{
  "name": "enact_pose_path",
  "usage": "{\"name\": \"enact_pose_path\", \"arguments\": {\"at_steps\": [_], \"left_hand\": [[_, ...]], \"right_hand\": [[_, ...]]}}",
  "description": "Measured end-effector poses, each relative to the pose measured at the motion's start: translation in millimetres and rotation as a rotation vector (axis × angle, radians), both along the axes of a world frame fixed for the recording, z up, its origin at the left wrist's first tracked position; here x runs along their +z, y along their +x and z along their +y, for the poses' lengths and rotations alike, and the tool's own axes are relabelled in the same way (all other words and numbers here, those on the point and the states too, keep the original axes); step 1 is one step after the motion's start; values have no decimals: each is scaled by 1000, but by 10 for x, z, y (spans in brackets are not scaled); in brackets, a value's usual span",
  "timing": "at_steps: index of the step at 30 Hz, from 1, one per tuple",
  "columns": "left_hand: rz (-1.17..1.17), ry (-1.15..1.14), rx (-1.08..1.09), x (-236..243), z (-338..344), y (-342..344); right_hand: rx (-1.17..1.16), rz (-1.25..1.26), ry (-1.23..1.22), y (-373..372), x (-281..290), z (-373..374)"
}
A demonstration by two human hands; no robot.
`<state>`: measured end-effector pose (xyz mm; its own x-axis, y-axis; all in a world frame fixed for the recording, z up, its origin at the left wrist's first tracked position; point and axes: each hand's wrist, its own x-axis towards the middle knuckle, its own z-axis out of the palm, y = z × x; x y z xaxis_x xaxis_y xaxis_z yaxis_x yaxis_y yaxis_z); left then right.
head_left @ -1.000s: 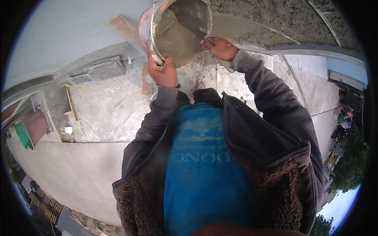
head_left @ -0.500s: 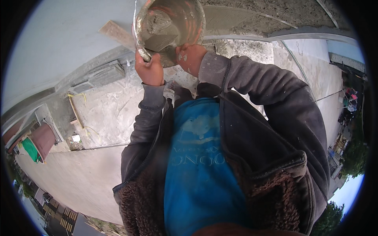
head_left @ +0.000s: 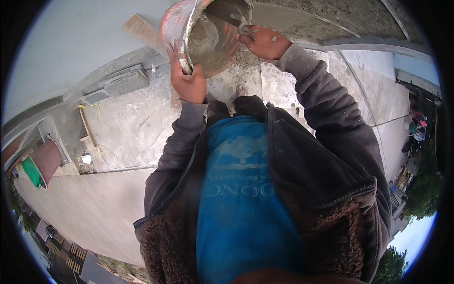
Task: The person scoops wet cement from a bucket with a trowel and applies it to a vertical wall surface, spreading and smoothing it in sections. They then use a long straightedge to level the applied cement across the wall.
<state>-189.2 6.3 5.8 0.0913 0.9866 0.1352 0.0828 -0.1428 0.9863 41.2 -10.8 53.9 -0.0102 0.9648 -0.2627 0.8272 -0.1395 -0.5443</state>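
A reddish bucket point(head_left: 176, 22), smeared with cement, is tilted so that its mouth faces me. Wet grey mortar point(head_left: 204, 39) coats its inside. My left hand point(head_left: 189, 84) is closed on the near left part of the rim, fingers along the outer wall and thumb over the edge. At the right side of the mouth, my right hand point(head_left: 266, 42) grips the handle of a trowel. The trowel's flat blade point(head_left: 229, 14) reaches into the upper part of the bucket. Splashes of mortar dot the right hand.
A wooden board point(head_left: 141, 29) leans near the pale wall point(head_left: 85, 42) at left. Grey slabs point(head_left: 124, 84) lie along that wall's foot. Rough mortar point(head_left: 307, 23) covers a surface at upper right. A brownish container point(head_left: 46, 162) with something green stands far left.
The trowel has moved from the near left of the bucket's inside up to its far right, with my right hand. The bucket has shifted slightly right, and its mouth has turned.
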Motion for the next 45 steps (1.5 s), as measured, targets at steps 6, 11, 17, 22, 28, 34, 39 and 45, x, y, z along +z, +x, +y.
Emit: {"name": "enact_pose_path", "arguments": {"at_steps": [6,11,17,22,28,34,39,45], "left_hand": [[-56,-14,-74,24,-50,-6],[-13,-76,-90,84,-68,9],[-1,-30,-100,26,15,-3],[-8,48,-119,176,21,46],[-18,10,-205,295,198,-103],[-421,-399,-159,479,591,-159],[-631,-552,-326,421,864,-101],[-425,-427,-118,370,906,-683]], "right_hand": [[-297,713,-428,-276,-250,-352],[94,-280,168,-215,21,-346],[116,-75,119,-168,-209,-455],[-379,818,-536,-188,79,-426],[-320,1520,-711,-372,-77,-202],[-172,2123,-665,-435,-20,-267],[39,2235,-210,-368,773,-193],[72,1790,650,-399,2143,119]]}}
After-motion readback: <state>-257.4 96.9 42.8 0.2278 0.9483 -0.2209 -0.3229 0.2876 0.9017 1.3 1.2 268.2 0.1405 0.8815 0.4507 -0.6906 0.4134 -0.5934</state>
